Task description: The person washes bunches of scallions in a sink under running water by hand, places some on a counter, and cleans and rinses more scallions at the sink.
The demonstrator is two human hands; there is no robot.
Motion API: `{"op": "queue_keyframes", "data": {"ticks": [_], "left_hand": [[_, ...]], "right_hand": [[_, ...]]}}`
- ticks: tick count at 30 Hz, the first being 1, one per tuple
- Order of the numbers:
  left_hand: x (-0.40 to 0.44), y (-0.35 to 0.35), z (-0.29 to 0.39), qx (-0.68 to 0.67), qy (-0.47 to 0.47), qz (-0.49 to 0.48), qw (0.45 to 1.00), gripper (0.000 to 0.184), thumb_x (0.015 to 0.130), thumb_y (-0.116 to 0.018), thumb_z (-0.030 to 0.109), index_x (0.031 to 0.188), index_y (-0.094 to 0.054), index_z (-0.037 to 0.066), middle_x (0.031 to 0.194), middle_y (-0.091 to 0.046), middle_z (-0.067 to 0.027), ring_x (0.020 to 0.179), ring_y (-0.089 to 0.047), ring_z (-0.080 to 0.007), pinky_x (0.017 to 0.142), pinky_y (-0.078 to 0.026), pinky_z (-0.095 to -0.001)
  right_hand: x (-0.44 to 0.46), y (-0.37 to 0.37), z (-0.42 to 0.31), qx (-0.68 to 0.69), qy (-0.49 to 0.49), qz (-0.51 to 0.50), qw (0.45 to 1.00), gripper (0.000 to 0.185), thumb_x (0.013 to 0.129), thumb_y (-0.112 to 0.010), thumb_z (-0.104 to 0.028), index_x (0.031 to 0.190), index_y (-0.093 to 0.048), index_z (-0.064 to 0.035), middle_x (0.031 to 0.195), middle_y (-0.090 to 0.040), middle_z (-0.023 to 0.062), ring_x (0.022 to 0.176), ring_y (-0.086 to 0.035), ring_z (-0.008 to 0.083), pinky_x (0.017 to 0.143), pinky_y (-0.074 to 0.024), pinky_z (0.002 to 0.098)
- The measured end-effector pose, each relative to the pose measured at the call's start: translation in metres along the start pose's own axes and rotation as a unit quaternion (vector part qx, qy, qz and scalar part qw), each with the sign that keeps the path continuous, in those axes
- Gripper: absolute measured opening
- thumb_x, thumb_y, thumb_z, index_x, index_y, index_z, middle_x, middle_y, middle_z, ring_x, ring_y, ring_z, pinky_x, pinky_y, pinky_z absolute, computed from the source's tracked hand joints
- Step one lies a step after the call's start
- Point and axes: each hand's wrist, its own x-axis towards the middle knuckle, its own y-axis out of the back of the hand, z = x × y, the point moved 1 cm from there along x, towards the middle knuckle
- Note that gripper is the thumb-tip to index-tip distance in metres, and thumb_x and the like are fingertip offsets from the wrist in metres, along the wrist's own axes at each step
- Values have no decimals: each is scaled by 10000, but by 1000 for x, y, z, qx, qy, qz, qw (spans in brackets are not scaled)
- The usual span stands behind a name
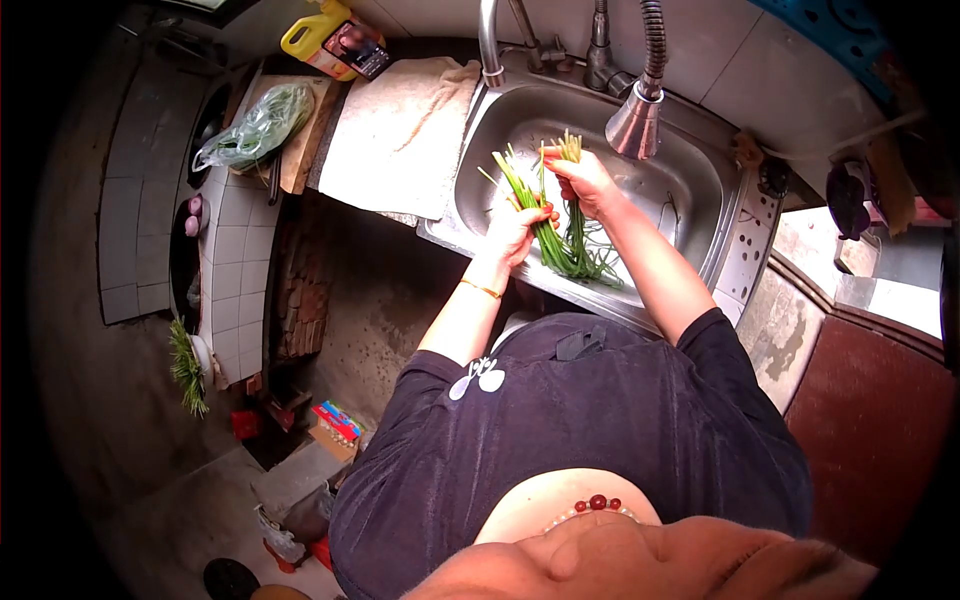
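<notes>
As the forearms [645, 240] converge over the sink [700, 165], the left hand [513, 232] and right hand [588, 184] each grasp green stalks [548, 238].

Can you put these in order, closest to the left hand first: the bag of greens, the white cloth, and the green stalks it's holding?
1. Green stalks: in the left hand, over the sink.
2. White cloth: just left of the sink.
3. Bag of greens: farther left, on the wooden board.
</notes>
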Motion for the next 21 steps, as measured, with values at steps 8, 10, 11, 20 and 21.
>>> {"op": "queue_keyframes", "data": {"ticks": [8, 10, 11, 20, 21], "left_hand": [[2, 11, 4, 15, -1, -3, 1000, 239, 747, -577, -35, 962, -485, 10, 792, -572, -100, 704, -596, -200, 668, -501, -314], [-2, 16, 7, 23, 3, 26, 999, 250, 746, -574, -42, 973, -479, 6, 797, -571, -109, 719, -598, -213, 680, -501, -317], [-3, 19, 10, 27, 4, 40, 999, 256, 745, -572, -45, 978, -476, 4, 799, -571, -114, 726, -600, -219, 687, -501, -318], [-7, 29, 24, 81, -5, 33, 996, 258, 727, -588, -39, 959, -482, 0, 811, -569, -107, 721, -596, -231, 710, -495, -333], [-5, 35, 21, 87, -16, 39, 995, 259, 727, -590, -37, 958, -480, 0, 812, -568, -108, 718, -596, -232, 709, -495, -332]], "right_hand": [[-7, -14, -5, -95, 152, 23, 984, 154, 843, -530, -151, 773, -608, -38, 551, -436, -69, 478, -344, 20, 446, -270, 186], [-14, -16, -7, -100, 205, 34, 973, 156, 857, -515, -143, 785, -604, -37, 575, -444, -71, 502, -349, 19, 467, -279, 182], [-18, -17, -10, -103, 232, 40, 966, 157, 863, -507, -139, 791, -602, -36, 587, -448, -72, 514, -351, 18, 478, -283, 181], [-57, -41, -44, -85, 319, 32, 943, 128, 890, -474, -114, 840, -562, -35, 677, -453, -69, 607, -370, 18, 561, -299, 156], [-59, -43, -48, -108, 348, 35, 931, 125, 889, -474, -110, 840, -561, -34, 685, -454, -66, 612, -370, 17, 561, -298, 156]]}}
